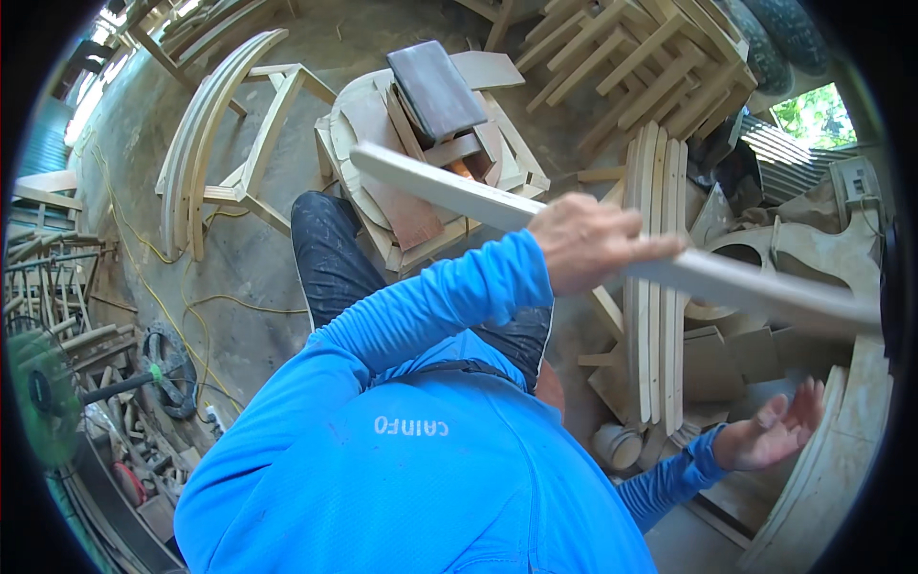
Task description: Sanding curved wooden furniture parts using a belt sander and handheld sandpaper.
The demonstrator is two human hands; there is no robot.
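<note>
My left hand (585, 246) reaches across in front of me and is closed around a long pale wooden slat (430, 184). The slat slants from upper left down to the right, and its right part is smeared by motion. My right hand (776, 427) is held out at the lower right with its fingers apart and nothing in it. It is beside a pale wooden board (813, 459); whether it touches the board I cannot tell. Beyond the slat's left end is a wooden frame (363, 215) with a dark rectangular block (435, 91) on it.
Curved slats (658, 287) stand close to the right of my legs. A stack of wooden frames (650, 62) is at the far right. On the left are a curved wooden frame (215, 134), a yellow cable (143, 273) on the floor and a green fan (43, 397).
</note>
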